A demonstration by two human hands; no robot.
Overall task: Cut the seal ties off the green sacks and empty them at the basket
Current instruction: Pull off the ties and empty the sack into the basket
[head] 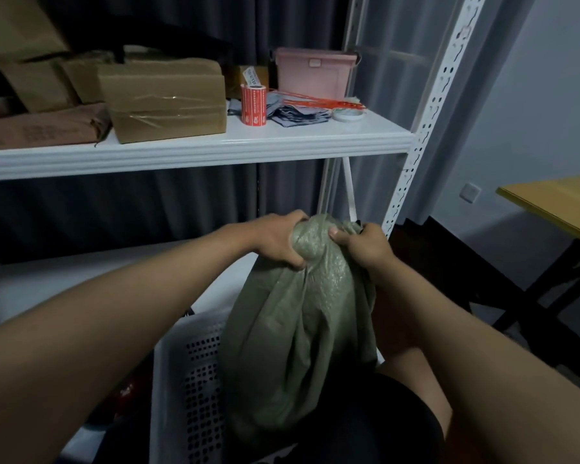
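The green sack (302, 323) hangs over the white perforated basket (195, 380), its lower end inside the basket rim. The left hand (278, 241) and right hand (365, 244) each grip the bunched top of the sack, fingers curled into the fabric, directly above the basket.

Both bare forearms reach forward from the near corners and converge at mid-scene. The left hand (278, 241) has its fingers curled over and its thumb underneath, gripping the bunched top of the green woven plastic sack (298, 329). The right hand (362, 244), just right of it, pinches the same bunched top with thumb uppermost and fingers wrapped behind.
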